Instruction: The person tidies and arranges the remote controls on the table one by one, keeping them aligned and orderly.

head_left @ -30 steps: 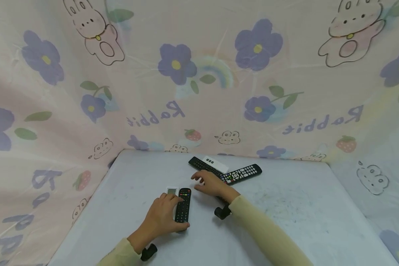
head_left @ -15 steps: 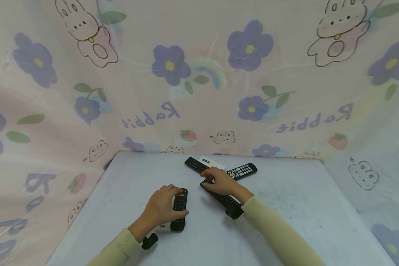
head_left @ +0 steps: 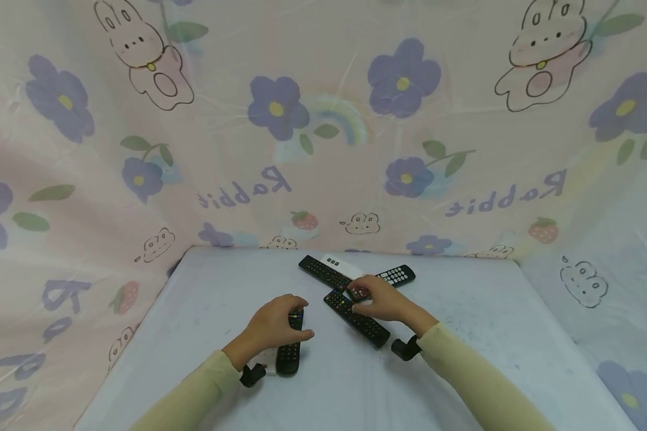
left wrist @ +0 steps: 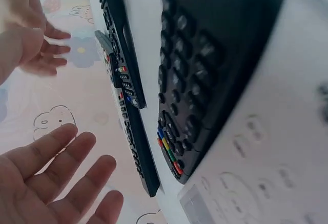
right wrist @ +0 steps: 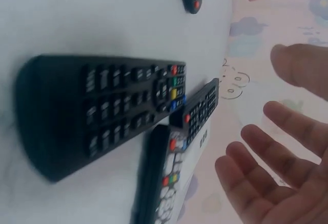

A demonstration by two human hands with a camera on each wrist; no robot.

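Note:
In the head view my left hand hovers over a black remote control; a white remote with a small screen lies along that remote's left side. The left wrist view shows those fingers spread, apart from both remotes. My right hand hangs over a group of remotes, its fingers relaxed and holding nothing in the right wrist view. Below it lies a slanted black remote with coloured buttons. Behind are another black remote and a black remote with white buttons, partly hidden by the right hand.
A white remote lies at the back, beside the rear black one. The white table ends at a patterned cloth behind and at both sides. Each wrist carries a small black camera.
My right hand moved from left of the group onto the slanted black remote, then right and off it, uncovering that remote. My left hand has shifted slightly right and up over its remote.

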